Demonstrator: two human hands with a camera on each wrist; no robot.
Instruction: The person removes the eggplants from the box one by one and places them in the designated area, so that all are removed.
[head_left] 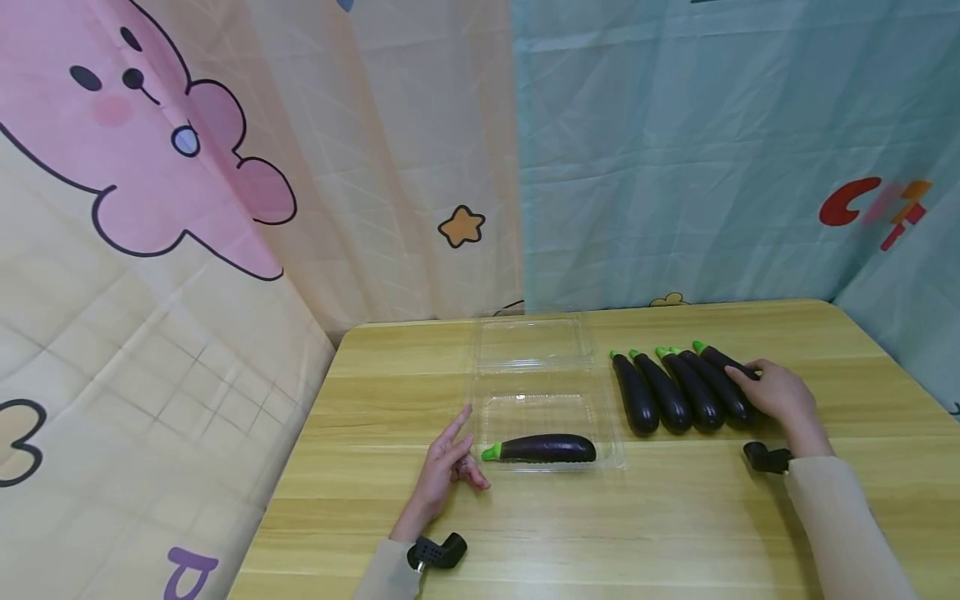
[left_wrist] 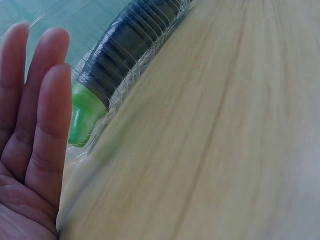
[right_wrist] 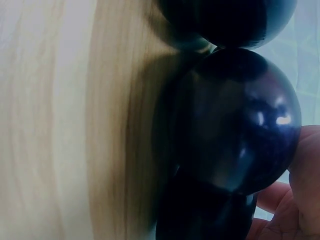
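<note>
One dark purple eggplant (head_left: 549, 448) with a green stem lies crosswise at the near side of a clear plastic clamshell box (head_left: 536, 417), its lid (head_left: 532, 343) folded back. Just left of the stem, my left hand (head_left: 444, 473) is held with fingers extended and nothing in it; the left wrist view shows its straight fingers (left_wrist: 47, 115) beside the box. To the right, several more eggplants (head_left: 667, 396) lie side by side, stems pointing away. My right hand (head_left: 783, 400) grips the rightmost eggplant (head_left: 723, 360) between thumb and fingers. In the right wrist view, a neighbouring eggplant (right_wrist: 235, 125) partly hides those fingers.
Everything lies on a light wooden table (head_left: 525, 533). Printed curtains (head_left: 675, 167) hang along its back edge and at both sides. Each wrist carries a small black camera, the left camera (head_left: 438, 552) close over the tabletop.
</note>
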